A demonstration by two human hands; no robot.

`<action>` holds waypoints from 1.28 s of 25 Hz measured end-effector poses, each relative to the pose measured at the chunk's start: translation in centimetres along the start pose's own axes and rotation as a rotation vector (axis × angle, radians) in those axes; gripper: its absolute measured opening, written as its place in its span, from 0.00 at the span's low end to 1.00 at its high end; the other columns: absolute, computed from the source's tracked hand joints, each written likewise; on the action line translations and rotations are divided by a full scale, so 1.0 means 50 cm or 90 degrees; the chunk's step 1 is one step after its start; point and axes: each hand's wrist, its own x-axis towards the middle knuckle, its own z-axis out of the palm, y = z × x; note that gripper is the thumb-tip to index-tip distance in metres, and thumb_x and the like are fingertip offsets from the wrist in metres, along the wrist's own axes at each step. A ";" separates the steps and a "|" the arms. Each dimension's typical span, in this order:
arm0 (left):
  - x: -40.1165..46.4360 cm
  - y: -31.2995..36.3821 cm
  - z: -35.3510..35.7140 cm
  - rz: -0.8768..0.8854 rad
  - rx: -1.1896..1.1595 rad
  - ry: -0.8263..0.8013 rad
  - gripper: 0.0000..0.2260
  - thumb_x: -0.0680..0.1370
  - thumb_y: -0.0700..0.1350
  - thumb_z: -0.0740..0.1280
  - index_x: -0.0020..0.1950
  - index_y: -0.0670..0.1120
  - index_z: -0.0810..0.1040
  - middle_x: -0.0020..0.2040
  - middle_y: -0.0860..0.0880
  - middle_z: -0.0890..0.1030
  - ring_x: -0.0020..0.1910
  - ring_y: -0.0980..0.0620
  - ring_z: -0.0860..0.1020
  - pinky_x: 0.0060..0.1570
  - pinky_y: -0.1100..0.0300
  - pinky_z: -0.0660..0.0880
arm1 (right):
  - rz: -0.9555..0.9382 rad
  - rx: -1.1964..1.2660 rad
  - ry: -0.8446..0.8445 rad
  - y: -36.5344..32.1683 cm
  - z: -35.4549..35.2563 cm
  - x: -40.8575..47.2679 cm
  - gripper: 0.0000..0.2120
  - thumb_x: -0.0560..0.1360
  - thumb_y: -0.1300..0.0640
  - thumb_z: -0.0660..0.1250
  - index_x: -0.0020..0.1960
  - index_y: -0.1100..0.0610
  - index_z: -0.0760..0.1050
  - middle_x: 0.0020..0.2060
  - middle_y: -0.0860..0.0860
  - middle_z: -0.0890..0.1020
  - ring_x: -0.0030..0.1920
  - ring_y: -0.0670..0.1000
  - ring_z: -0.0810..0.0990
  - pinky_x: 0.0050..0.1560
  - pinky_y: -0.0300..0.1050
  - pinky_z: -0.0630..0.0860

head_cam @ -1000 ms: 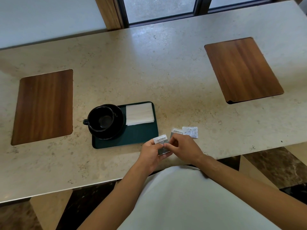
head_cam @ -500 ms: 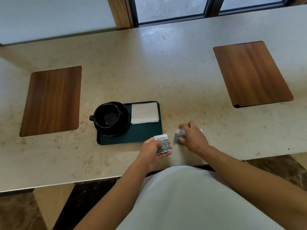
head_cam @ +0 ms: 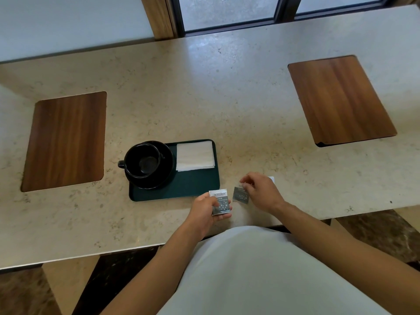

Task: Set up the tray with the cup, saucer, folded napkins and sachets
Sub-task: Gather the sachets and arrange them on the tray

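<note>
sachets in both hands, tray partly set

stone tabletop [head_cam: 204, 87], pale and speckled, runs left to right; its left and right ends are cut off by the frame. two wooden inlays [head_cam: 66, 139] sit in it, one toward the left end, one toward the far right corner.

dark green tray [head_cam: 195, 187], rectangular with rounded corners, long axis parallel to the near edge of the tabletop, lies close to that edge, about mid-length.

black saucer [head_cam: 166, 171] covers the tray's left end and overhangs its left rim. black cup [head_cam: 142, 161] stands upright on it, handle pointing left; inside looks dark, contents hard to make out.

white folded napkins [head_cam: 195, 155] lie flat in the tray's far right corner, edges roughly square to the rim.

left hand [head_cam: 205, 212], just off the tray's near right corner, pinches a grey-and-white sachet [head_cam: 220, 202], printed face up, white strip toward the tray. print too small to read.

right hand [head_cam: 261, 189], apart from the left, pinches a second sachet [head_cam: 241, 195] by its far edge, hanging toward the tabletop. a white scrap [head_cam: 271, 179] shows behind the knuckles, mostly hidden.
</note>
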 end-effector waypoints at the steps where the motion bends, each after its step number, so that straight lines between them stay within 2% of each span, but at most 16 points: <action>1: 0.000 0.003 0.000 -0.006 -0.001 -0.006 0.16 0.79 0.30 0.54 0.63 0.38 0.75 0.54 0.33 0.83 0.52 0.37 0.84 0.51 0.43 0.83 | 0.031 0.068 0.017 -0.007 -0.012 0.002 0.06 0.82 0.60 0.65 0.54 0.55 0.80 0.48 0.49 0.82 0.47 0.46 0.79 0.47 0.38 0.75; 4: -0.004 0.011 0.006 -0.037 -0.016 -0.023 0.18 0.77 0.30 0.55 0.65 0.36 0.73 0.57 0.31 0.81 0.55 0.36 0.83 0.50 0.44 0.83 | 0.112 0.246 0.061 -0.024 -0.053 0.004 0.08 0.81 0.61 0.65 0.49 0.52 0.81 0.43 0.48 0.84 0.41 0.45 0.81 0.37 0.38 0.77; 6: -0.007 0.015 0.012 -0.059 -0.044 -0.041 0.19 0.75 0.31 0.55 0.66 0.36 0.70 0.60 0.30 0.80 0.56 0.34 0.82 0.49 0.44 0.83 | 0.092 0.279 -0.008 -0.040 -0.064 -0.002 0.08 0.80 0.61 0.66 0.48 0.52 0.82 0.43 0.48 0.85 0.38 0.41 0.82 0.35 0.34 0.76; 8: -0.005 0.019 0.019 -0.072 -0.052 -0.068 0.21 0.74 0.32 0.56 0.67 0.35 0.71 0.62 0.31 0.78 0.57 0.34 0.82 0.49 0.44 0.83 | 0.036 0.219 -0.085 -0.056 -0.053 -0.013 0.07 0.80 0.61 0.67 0.50 0.53 0.84 0.44 0.48 0.85 0.41 0.42 0.83 0.42 0.37 0.79; 11: -0.003 0.023 0.032 -0.065 -0.013 -0.107 0.21 0.74 0.31 0.56 0.65 0.36 0.75 0.59 0.32 0.81 0.54 0.35 0.83 0.49 0.44 0.83 | -0.021 0.110 -0.088 -0.069 -0.023 -0.022 0.06 0.79 0.59 0.70 0.51 0.53 0.86 0.45 0.46 0.83 0.43 0.44 0.80 0.49 0.43 0.79; 16: 0.001 0.024 0.039 -0.046 0.034 -0.101 0.16 0.79 0.29 0.56 0.64 0.38 0.76 0.55 0.33 0.83 0.54 0.35 0.84 0.47 0.46 0.84 | -0.022 0.111 -0.039 -0.059 -0.006 -0.022 0.07 0.78 0.57 0.72 0.55 0.51 0.85 0.46 0.47 0.82 0.44 0.44 0.79 0.48 0.39 0.77; 19: 0.002 0.022 0.037 -0.047 0.035 -0.087 0.15 0.81 0.30 0.55 0.63 0.39 0.76 0.55 0.34 0.84 0.53 0.37 0.85 0.45 0.47 0.84 | -0.004 0.136 0.019 -0.041 -0.015 -0.012 0.09 0.78 0.59 0.72 0.58 0.51 0.83 0.44 0.48 0.83 0.43 0.46 0.82 0.48 0.41 0.80; 21: 0.002 0.022 0.036 -0.043 0.041 -0.077 0.15 0.81 0.30 0.55 0.63 0.39 0.76 0.54 0.34 0.84 0.53 0.37 0.85 0.45 0.47 0.84 | 0.021 0.078 0.072 -0.014 -0.028 0.001 0.11 0.78 0.62 0.70 0.59 0.52 0.81 0.48 0.49 0.81 0.45 0.47 0.80 0.51 0.43 0.80; 23: 0.003 0.021 0.033 -0.042 0.042 -0.068 0.15 0.81 0.31 0.55 0.63 0.39 0.76 0.54 0.35 0.84 0.52 0.38 0.85 0.46 0.47 0.83 | 0.051 -0.019 0.104 0.019 -0.040 0.010 0.16 0.77 0.65 0.68 0.63 0.55 0.79 0.56 0.52 0.77 0.53 0.50 0.77 0.56 0.43 0.76; 26: 0.003 0.019 0.028 -0.045 0.035 -0.058 0.13 0.82 0.32 0.56 0.59 0.42 0.77 0.52 0.37 0.85 0.50 0.40 0.86 0.45 0.48 0.84 | 0.069 -0.162 0.072 0.058 -0.049 0.006 0.24 0.73 0.64 0.72 0.68 0.55 0.75 0.62 0.55 0.74 0.63 0.55 0.69 0.62 0.46 0.72; 29: 0.003 0.017 0.028 -0.046 0.039 -0.058 0.12 0.82 0.34 0.57 0.61 0.42 0.75 0.54 0.36 0.84 0.52 0.39 0.85 0.46 0.48 0.84 | 0.054 -0.258 0.046 0.068 -0.042 -0.004 0.27 0.73 0.59 0.74 0.70 0.52 0.73 0.63 0.54 0.74 0.62 0.55 0.69 0.61 0.48 0.71; 32: 0.004 0.018 0.029 -0.045 0.044 -0.060 0.12 0.82 0.35 0.58 0.64 0.41 0.74 0.55 0.35 0.83 0.53 0.39 0.85 0.47 0.47 0.84 | 0.056 -0.251 0.038 0.067 -0.035 -0.010 0.23 0.73 0.58 0.74 0.66 0.51 0.74 0.59 0.52 0.76 0.59 0.53 0.71 0.58 0.47 0.72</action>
